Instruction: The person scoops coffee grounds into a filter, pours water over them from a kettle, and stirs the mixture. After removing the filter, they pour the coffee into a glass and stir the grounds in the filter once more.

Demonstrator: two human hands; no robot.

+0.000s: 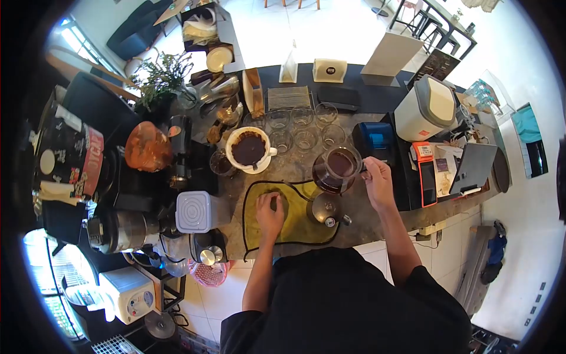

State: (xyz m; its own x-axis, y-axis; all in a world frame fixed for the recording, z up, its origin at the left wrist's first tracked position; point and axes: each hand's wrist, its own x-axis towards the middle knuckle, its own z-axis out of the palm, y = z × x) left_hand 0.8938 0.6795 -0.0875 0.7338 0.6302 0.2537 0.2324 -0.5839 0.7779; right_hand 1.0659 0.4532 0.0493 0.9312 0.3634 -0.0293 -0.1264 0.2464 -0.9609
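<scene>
My right hand (pixel 378 182) is closed around the handle of a glass coffee server (pixel 339 165) with dark coffee in it, above the counter's right part. My left hand (pixel 270 213) rests on a yellow-green cloth (pixel 295 227) with dark edging, holding nothing, its fingers loosely bent and apart. Just below the server, a metal kettle (pixel 326 208) stands at the cloth's right side. A white dripper (pixel 272 151) lies left of the server; dark wet grounds (pixel 249 148) fill its paper filter. Several clear glasses (pixel 305 138) stand in rows behind.
At left are a lidded square container (pixel 193 211), a coffee grinder (pixel 180 147) and a dark glass (pixel 221 162). To the right stand a blue-fronted black box (pixel 377 137), a white bin (pixel 425 109), an orange card terminal (pixel 427 177) and a tablet (pixel 474 168). A slatted tray (pixel 289 98) sits behind the glasses.
</scene>
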